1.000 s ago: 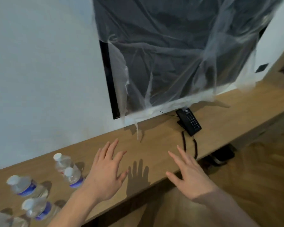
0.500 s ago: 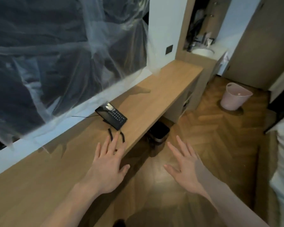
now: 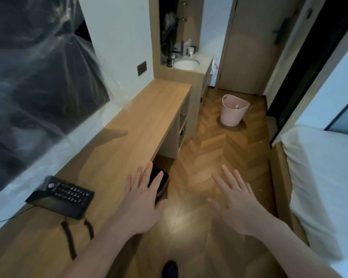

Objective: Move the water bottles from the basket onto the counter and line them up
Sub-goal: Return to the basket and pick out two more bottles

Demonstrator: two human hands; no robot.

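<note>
While you face down the room, both your hands hover palm-down with nothing in them: your left hand [image 3: 143, 205] has its fingers [image 3: 149, 173] spread straight over the front edge of the bench [image 3: 141, 125], and your right hand [image 3: 235, 205] has its fingers apart over the herringbone floor [image 3: 209, 149]. On the bench to your left a black telephone [image 3: 62, 197] lies flat, its coiled cord [image 3: 68, 235] trailing toward you. Behind it, a dark screen wrapped in clear plastic sheeting [image 3: 38, 77] covers the wall. A small black bin [image 3: 161, 181] sits under the bench edge, partly hidden by your left fingers. Farther along, the bench ends at a washbasin [image 3: 186, 64] set in a wooden unit. A white bed [image 3: 319, 177] runs down your right side, narrowing the floor to a corridor. The pink basket [image 3: 233, 111] stands upright on the floor at the far end of that corridor, well apart from both hands, past the end of the bench and before a closed door [image 3: 247, 47]. Something small with a green spot shows inside its rim; it is too small to tell whether it is a bottle. No water bottles are plainly visible on the stretch of bench in view.
</note>
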